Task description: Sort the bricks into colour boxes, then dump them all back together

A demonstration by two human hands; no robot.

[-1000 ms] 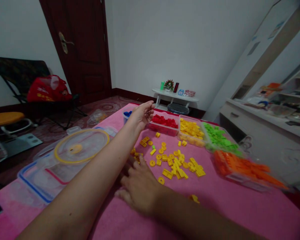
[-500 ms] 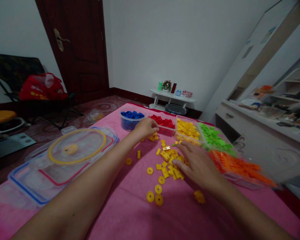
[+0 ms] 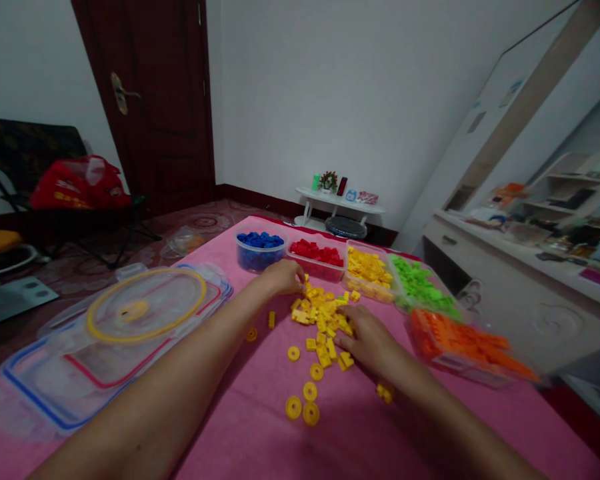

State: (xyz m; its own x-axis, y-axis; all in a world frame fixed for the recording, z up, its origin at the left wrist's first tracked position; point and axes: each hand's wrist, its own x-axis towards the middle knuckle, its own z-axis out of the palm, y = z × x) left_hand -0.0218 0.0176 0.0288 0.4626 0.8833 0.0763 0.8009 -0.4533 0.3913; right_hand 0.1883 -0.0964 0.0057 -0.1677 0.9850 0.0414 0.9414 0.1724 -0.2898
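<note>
A heap of small yellow bricks [image 3: 325, 317] lies on the pink tablecloth [image 3: 260, 447], with a few yellow round pieces [image 3: 303, 400] scattered nearer to me. My left hand [image 3: 283, 277] rests at the heap's far left edge, its fingers curled down onto the bricks; what they hold is hidden. At the heap's right side my right hand [image 3: 367, 340] lies flat, fingers stretched toward the bricks and holding nothing. One loose yellow brick [image 3: 384, 392] sits beside my right forearm.
Behind the heap stands a row of containers: a blue tub [image 3: 260, 250], then red [image 3: 316, 257], yellow [image 3: 367, 267], green [image 3: 420, 283] and orange [image 3: 460, 343] trays. Clear lids [image 3: 130, 320] are stacked at left. A white cabinet [image 3: 505, 300] stands right of the table.
Both hands have drawn the scattered yellow bricks together into a tighter heap. My right hand swept from the left across to the heap's right side; my left hand came down from the trays.
</note>
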